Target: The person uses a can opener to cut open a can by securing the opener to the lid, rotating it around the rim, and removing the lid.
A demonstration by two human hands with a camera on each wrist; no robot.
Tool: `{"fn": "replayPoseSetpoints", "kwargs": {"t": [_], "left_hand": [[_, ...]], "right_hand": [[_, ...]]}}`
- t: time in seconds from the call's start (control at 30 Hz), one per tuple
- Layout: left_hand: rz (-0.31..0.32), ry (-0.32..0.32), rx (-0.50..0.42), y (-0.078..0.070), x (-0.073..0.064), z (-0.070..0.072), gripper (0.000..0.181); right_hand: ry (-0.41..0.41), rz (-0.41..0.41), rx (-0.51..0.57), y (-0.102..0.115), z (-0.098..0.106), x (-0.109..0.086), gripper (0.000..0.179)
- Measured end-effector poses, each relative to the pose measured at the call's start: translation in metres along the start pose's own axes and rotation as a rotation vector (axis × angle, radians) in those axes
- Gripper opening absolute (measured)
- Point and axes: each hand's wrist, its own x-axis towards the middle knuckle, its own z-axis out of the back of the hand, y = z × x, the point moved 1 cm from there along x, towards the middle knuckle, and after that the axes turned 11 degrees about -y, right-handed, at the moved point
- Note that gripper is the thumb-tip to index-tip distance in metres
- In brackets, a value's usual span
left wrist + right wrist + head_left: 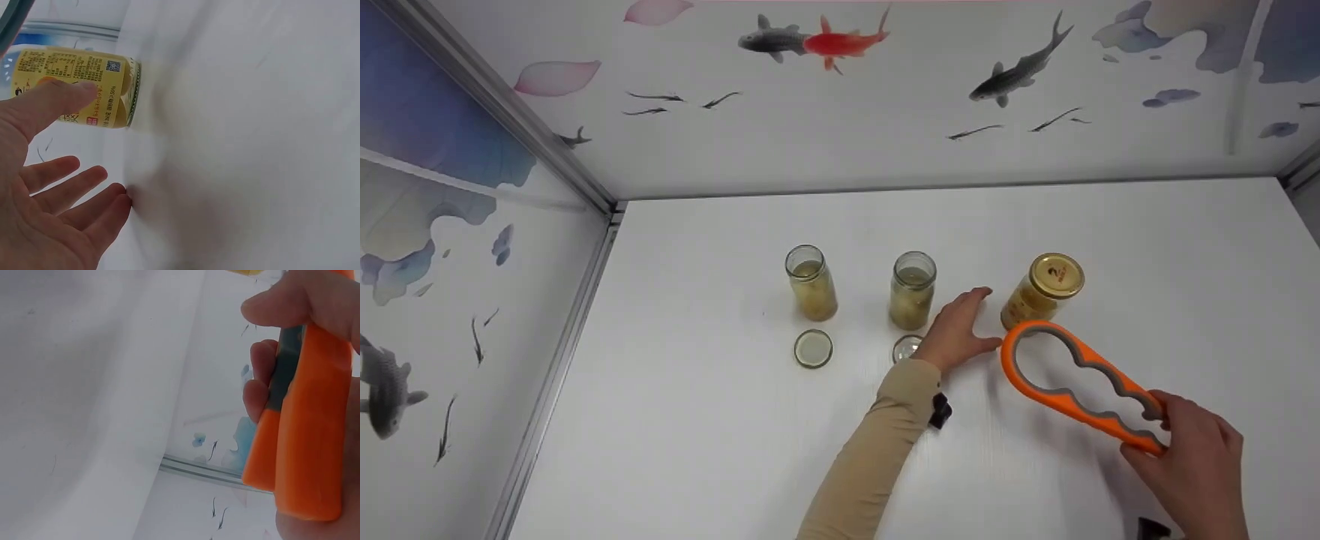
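While the orange jar opener (1080, 390) is gripped in the right hand (1192, 457), the lidded jar (1041, 291) is being reached for by the spread-fingered left hand (956, 330), to be steadied next.

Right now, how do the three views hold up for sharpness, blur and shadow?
Head view: sharp, evenly lit, soft shadows under the left hand and the orange jar opener. Left wrist view: the yellow-labelled jar reads fairly clearly, the table smears into blur. Right wrist view: the right hand and opener are too close, soft-edged.
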Motion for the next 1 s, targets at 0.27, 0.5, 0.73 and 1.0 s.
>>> {"fn": "replayPoseSetpoints", "kwargs": {"t": [0.27,0.5,0.73,1.0], "left_hand": [[0.012,0.019,-0.069,-0.006,0.014,-0.005,0.08],[0.003,0.028,-0.05,-0.022,0.022,-0.016,0.078],[-0.002,-0.049,-0.093,-0.035,0.026,-0.027,0.074],[-0.062,-0.151,-0.231,-0.037,0.029,-0.034,0.06]], "right_hand": [[0.012,-0.085,-0.044,-0.002,0.002,0.001,0.06],[0.003,-0.131,-0.076,-0.005,0.003,0.001,0.057],[0.02,-0.191,-0.089,-0.006,0.005,0.0,0.057],[0.002,-0.143,-0.064,-0.006,0.01,0.0,0.058]]}}
